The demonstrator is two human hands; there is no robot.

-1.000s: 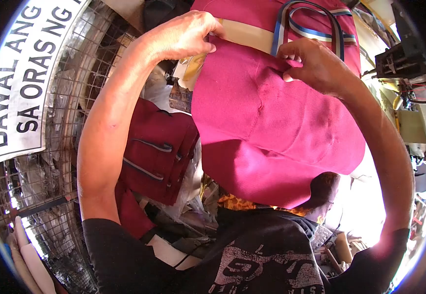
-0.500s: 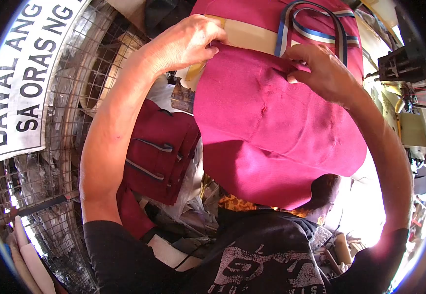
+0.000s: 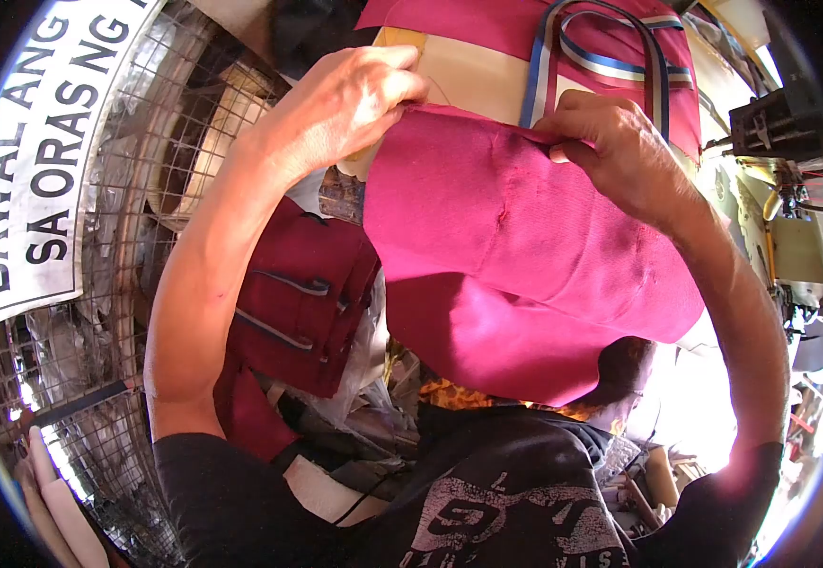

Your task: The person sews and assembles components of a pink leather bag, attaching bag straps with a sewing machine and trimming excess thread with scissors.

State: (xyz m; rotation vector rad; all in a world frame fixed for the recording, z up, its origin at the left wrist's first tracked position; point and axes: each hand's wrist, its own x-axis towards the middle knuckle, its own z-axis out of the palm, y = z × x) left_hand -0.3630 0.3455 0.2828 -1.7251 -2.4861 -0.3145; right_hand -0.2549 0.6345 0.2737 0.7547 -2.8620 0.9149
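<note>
A magenta fabric piece [image 3: 515, 227] hangs from the table edge down over my lap, creased and partly in shadow. My left hand [image 3: 364, 95] pinches its upper left edge, and a loose thread shows near the fingertips. Further right, my right hand [image 3: 610, 142] grips the same upper edge between thumb and fingers. Beyond both hands lies another magenta fabric panel [image 3: 473, 17] with a striped strap [image 3: 546, 66] in blue, white and maroon looped on it. A cream strip of tabletop [image 3: 477, 74] shows between the two fabrics.
Dark red folded bags [image 3: 307, 293] with grey-edged straps sit low on the left. Wire mesh [image 3: 127, 237] and a white lettered sign [image 3: 47, 161] stand at the far left. On the right is a dark machine part [image 3: 780, 128] with coloured threads near it.
Both hands keep their hold on the fabric's upper edge, which has shifted slightly left and is pulled straighter. My left hand has moved a little left and down.
</note>
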